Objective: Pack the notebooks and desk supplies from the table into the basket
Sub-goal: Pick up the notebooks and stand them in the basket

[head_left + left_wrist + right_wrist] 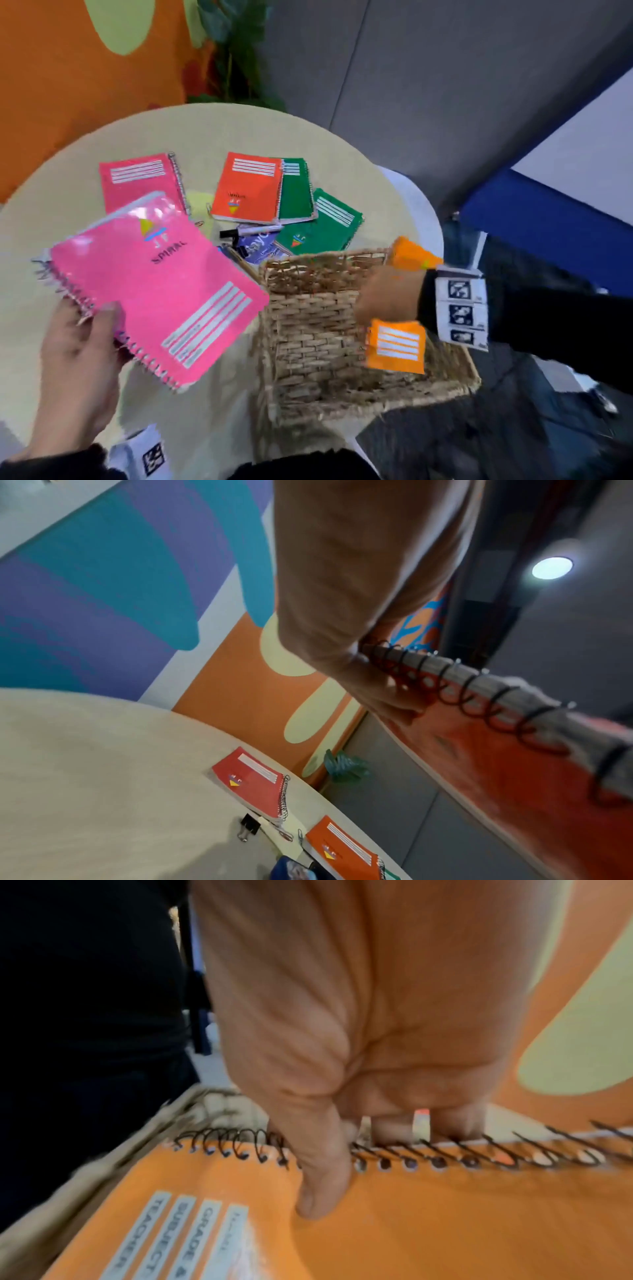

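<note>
My left hand (80,346) grips a pink spiral notebook (161,294) by its wire spine, lifted above the table's near left; the left wrist view shows the fingers (383,693) curled round that notebook (496,750). My right hand (383,301) holds an orange spiral notebook (395,344) over the wicker basket (308,342), thumb on the cover. In the right wrist view the thumb (322,1183) presses the orange notebook (445,1218) just above the basket rim (85,1172). On the table lie a second pink notebook (137,181), a red one (248,186) and two green ones (318,222).
A marker (250,231), a binder clip (249,827), a paper clip, a yellow sticky pad (198,205) and a blue packet (258,245) lie mid-table. The round cream table (212,130) ends near the basket's right side. A plant (236,51) stands behind.
</note>
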